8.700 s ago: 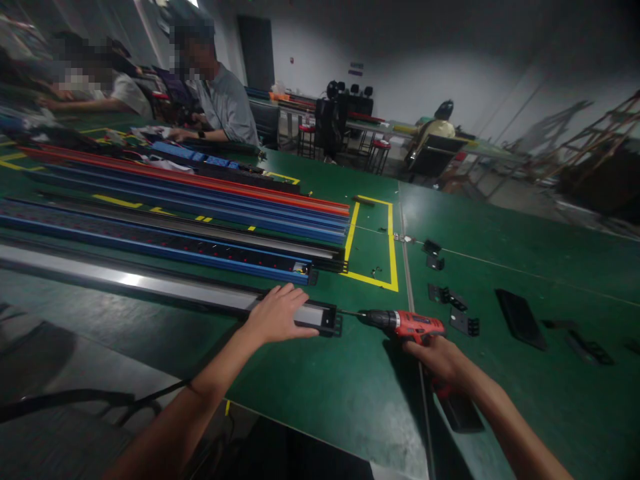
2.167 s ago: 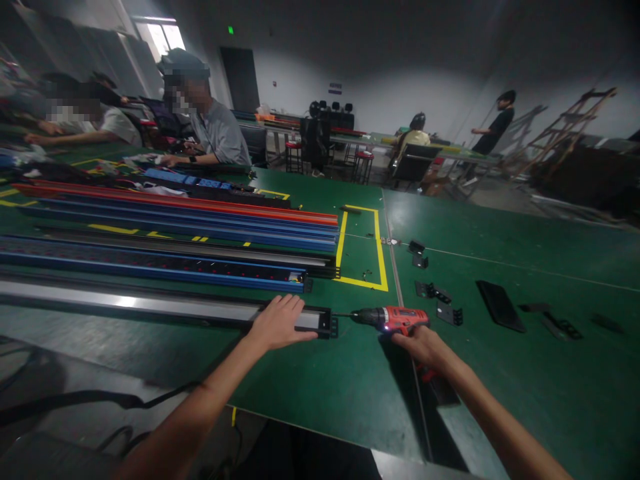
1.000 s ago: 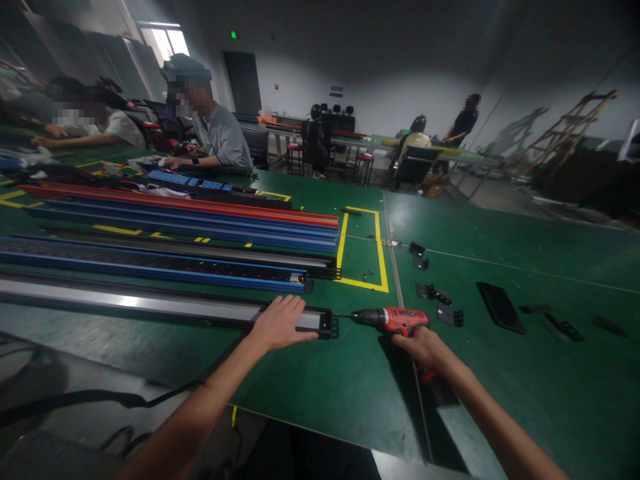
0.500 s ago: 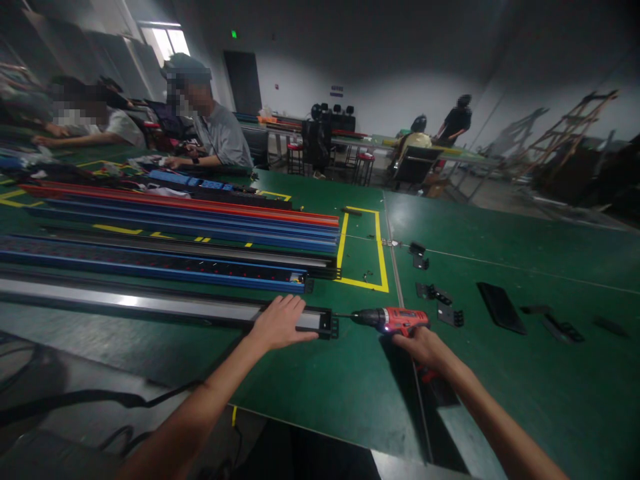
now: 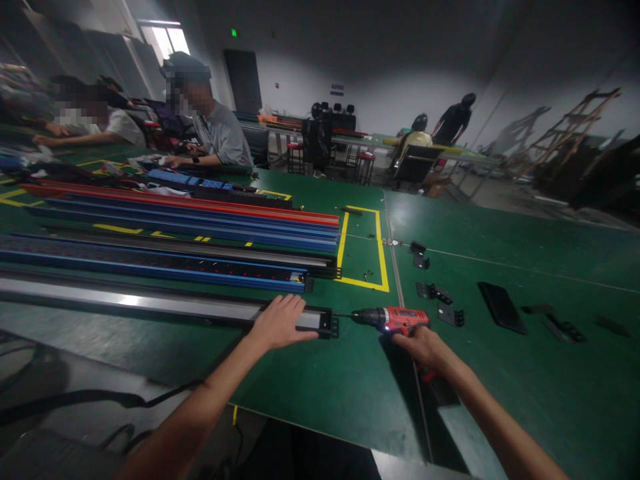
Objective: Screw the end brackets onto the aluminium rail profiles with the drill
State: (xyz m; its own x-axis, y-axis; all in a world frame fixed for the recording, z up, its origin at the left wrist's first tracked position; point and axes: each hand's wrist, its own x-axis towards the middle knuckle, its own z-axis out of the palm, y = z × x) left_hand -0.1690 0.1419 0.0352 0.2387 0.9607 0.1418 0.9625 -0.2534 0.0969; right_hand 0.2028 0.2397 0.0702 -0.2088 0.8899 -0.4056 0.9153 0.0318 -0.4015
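Note:
A long black channel bar [image 5: 190, 309] with a silver inner face lies lengthwise on the green table. My left hand [image 5: 280, 321] grips it near its right end, fingers over the far side and thumb along the near edge. At that end sits a black end bracket [image 5: 335, 327]. My right hand [image 5: 424, 347] is wrapped round the handle of a red and black cordless drill [image 5: 403, 319], whose lamp is lit. The drill's long thin bit [image 5: 345, 315] points left and meets the bar's end; whether it sits in a screw is too small to tell.
Behind the bar lie a blue bar [image 5: 240, 270] and red bars [image 5: 250, 210]. Loose black brackets [image 5: 450, 315] and a dark phone-like slab [image 5: 501, 307] are on the right. A co-worker [image 5: 215, 127] sits across the table; others are farther back.
My hands, the drill and the bar look the same as before. In the background, a standing person in dark clothes has shifted posture slightly.

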